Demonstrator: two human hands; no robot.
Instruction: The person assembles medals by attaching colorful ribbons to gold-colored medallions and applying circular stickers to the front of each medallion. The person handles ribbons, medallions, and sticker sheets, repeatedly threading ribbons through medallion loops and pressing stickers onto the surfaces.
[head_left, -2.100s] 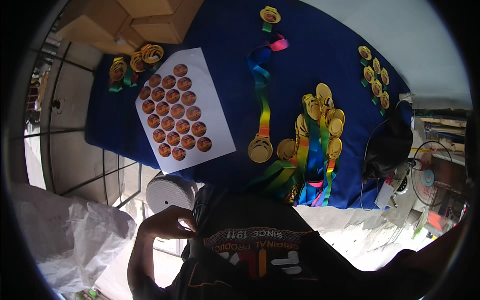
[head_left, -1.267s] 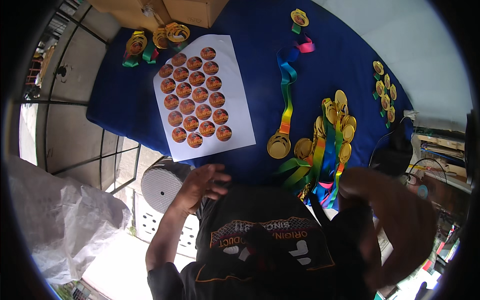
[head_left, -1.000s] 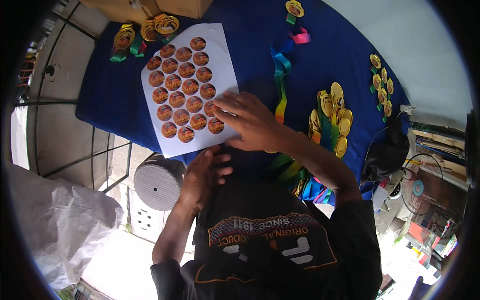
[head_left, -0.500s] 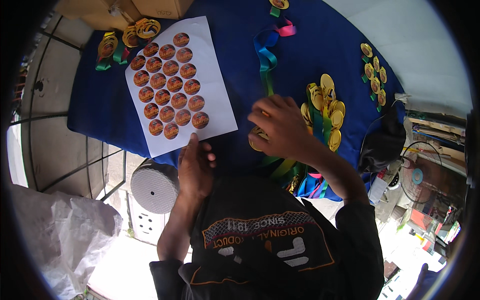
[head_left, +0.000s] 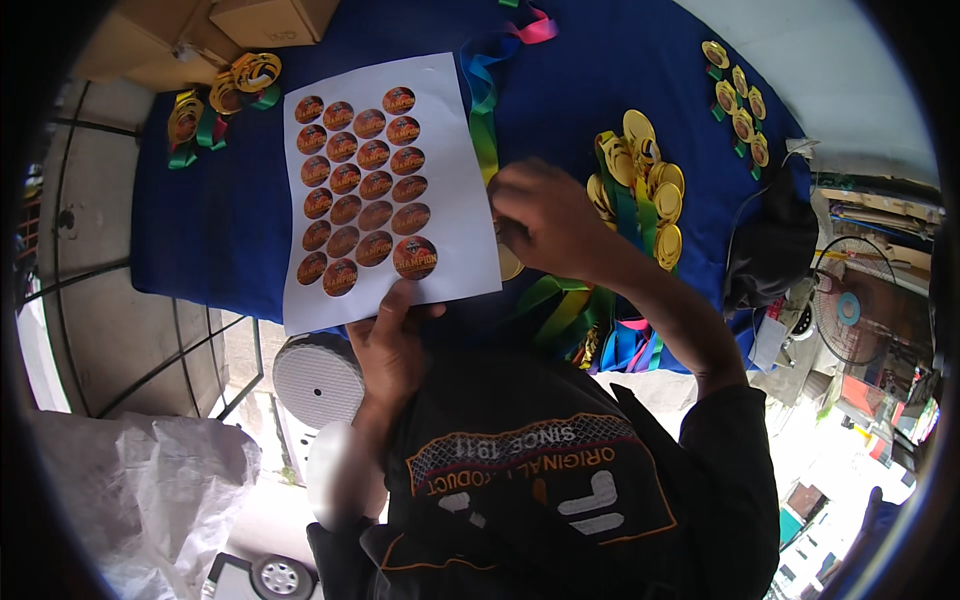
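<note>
A white sheet of round red-and-orange stickers point(head_left: 460, 200) is raised at its near edge, where my left hand point(head_left: 390, 345) pinches it, thumb on top near the lower right sticker. My right hand point(head_left: 545, 215) is at the sheet's right edge, its fingers curled and slightly blurred; what they hold, if anything, is hidden. Partly covered by that hand and the sheet is a gold medal point(head_left: 511, 264). A blue-to-green-to-yellow ribbon point(head_left: 482, 110) runs from the far side toward my right hand.
A heap of gold medals point(head_left: 640, 175) with ribbons lies to the right on the blue cloth point(head_left: 570, 80). Small stickered medals point(head_left: 742, 125) lie at far right, other medals point(head_left: 225, 95) at far left near cardboard boxes point(head_left: 270, 22). A grey round stool top point(head_left: 318, 380) stands below the table edge.
My left hand has taken hold of the sheet's near edge and lifted it, bringing it right and nearer. My right hand has shifted slightly left, and the sheet now reaches it.
</note>
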